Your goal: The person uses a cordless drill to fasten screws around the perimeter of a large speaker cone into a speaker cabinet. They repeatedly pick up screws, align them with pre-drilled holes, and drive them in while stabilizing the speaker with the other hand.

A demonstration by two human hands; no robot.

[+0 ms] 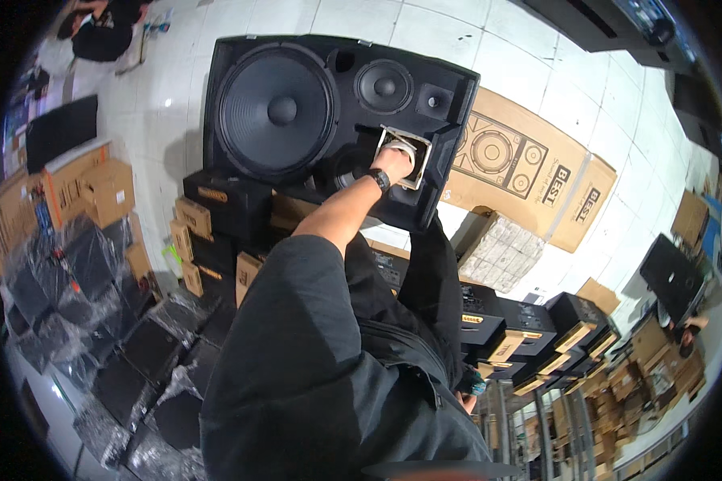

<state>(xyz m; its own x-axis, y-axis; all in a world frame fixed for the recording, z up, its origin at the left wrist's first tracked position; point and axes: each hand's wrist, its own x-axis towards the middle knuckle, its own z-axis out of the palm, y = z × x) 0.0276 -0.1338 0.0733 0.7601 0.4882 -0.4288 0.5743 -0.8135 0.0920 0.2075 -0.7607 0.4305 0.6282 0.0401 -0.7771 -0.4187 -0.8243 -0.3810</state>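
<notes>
- White tiled floor (297,16), glossy, beyond the grip and to both sides of it.
- Speaker cabinet (353,48), matte black, directly under the grip, its face up: 1 large ribbed cone (281,111) to the left, 1 smaller cone (383,86) just beyond, 1 square horn (434,102) near it.
- Plastic-wrapped dark units (64,297), heaped well to the lower left.
- Flattened brown carton (565,148), printed with a speaker drawing, right of the grip.
- Black boxes (525,329), rowed to the lower right.
- Pale-rimmed opening (424,166), 4-sided, around the grip.
- Left hand (395,163), curled closed on a white piece (402,146); fingertips hidden.
- Right hand (464,401), well below, beside a teal tool (475,381); its closure I cannot tell.
</notes>
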